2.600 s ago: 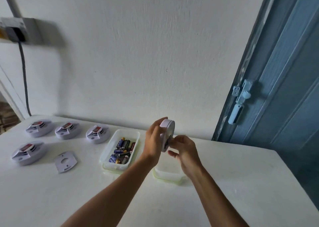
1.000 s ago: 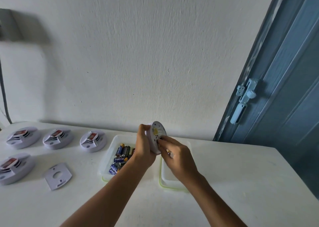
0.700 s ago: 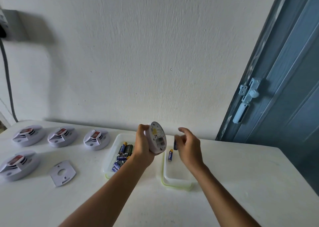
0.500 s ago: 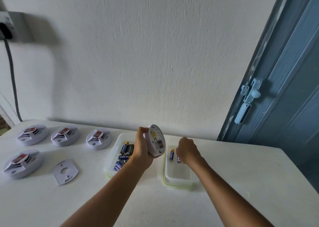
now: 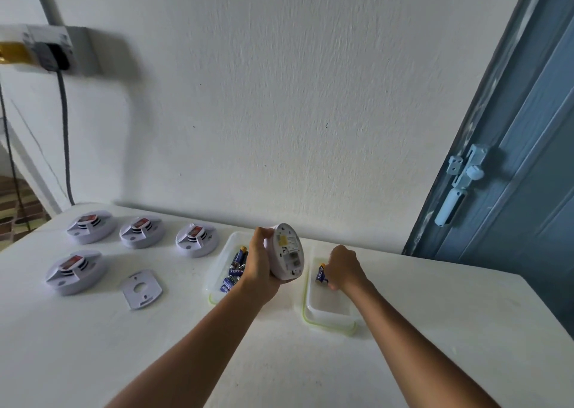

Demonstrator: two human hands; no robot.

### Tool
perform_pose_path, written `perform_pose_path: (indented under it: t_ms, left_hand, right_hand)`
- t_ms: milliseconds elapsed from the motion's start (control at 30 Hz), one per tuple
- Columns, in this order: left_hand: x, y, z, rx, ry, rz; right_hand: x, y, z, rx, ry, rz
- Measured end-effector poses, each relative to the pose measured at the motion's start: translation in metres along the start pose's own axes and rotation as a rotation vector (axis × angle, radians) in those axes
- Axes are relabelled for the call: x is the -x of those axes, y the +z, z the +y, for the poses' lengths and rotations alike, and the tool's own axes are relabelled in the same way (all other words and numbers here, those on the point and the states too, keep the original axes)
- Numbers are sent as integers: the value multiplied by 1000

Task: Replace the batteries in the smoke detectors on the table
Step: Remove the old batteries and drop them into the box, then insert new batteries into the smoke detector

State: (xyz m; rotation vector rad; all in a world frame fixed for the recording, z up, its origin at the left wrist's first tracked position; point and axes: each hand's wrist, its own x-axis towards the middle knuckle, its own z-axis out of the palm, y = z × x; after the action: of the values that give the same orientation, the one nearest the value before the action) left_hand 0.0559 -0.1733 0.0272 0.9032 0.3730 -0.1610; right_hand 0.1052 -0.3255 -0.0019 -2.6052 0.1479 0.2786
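Head view: left hand grips detector (underside showing); right hand fingers curled, contents unclear.

Soft, even daylight fills the scene, bright but not harsh, with a cool bluish cast on the white plaster wall. The grey wall-mounted socket box at ten o'clock throws a broad, soft shadow toward three o'clock, so light arrives from the left. Faint shadows lie under both forearms on the white surface. That box is smeared by motion blur. Wide-angle distortion tilts the blue wooden door at three o'clock. No glare.
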Motion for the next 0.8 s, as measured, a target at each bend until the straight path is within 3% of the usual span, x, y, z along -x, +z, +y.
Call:
perform_pose_path:
  t_ms: [167,233,333,500,667,800]
  left_hand:
    - [13,-24,16,66,44,21]
    - [17,-39,29,88,80,7]
    - [17,-64,53,99,118,-1]
    - [2,-108,86,68,116,-10]
    - [-10,-135,99,39,81,-44]
    - [-17,-148,102,43,47,-55]
  right_hand:
    - [18,-8,-16,137,-70,126]
    - [20,-2,-28,136,-133,227]
    - [27,10,-59,73,-225,251]
    - [34,44,-107,35,-438,144]
    - [36,71,-134,499,-473,-60]
    - [39,80,-140,610,-490,-79]
